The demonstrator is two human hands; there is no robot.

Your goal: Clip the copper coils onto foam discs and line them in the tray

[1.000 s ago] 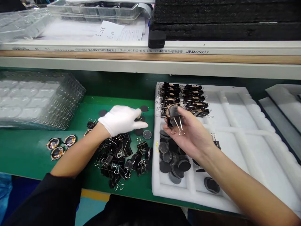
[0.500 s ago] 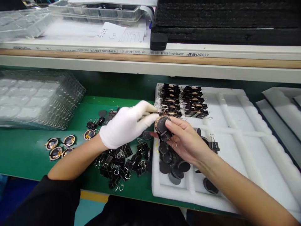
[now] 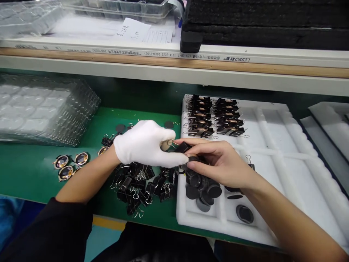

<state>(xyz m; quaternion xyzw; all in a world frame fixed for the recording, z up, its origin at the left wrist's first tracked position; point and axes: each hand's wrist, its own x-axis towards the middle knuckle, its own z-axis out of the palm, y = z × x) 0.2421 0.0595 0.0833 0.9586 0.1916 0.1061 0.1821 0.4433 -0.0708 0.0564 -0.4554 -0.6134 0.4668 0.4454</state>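
Note:
My left hand [image 3: 144,143], in a white glove, and my bare right hand [image 3: 215,160] meet above the left edge of a white foam tray [image 3: 272,145]. Between them they grip a black binder clip [image 3: 182,147] clamped on a dark round disc part. The left fingers pinch the clip's wire handle; the right fingers close over the disc, hiding most of it. Below the hands lies a pile of loose black binder clips [image 3: 141,185] on the green mat. Several dark discs [image 3: 201,189] sit in the tray's near pocket.
Rows of clipped assemblies [image 3: 212,116] fill the tray's far left corner. Three copper-ringed coils [image 3: 68,165] lie on the mat at left. A stack of clear blister trays [image 3: 40,109] stands far left. A shelf [image 3: 174,69] with black foam runs overhead. More foam trays lie at right.
My right hand lowered the clipped disc from chest height toward the tray edge. My left hand came over from the clip pile and took hold of the clip's handle.

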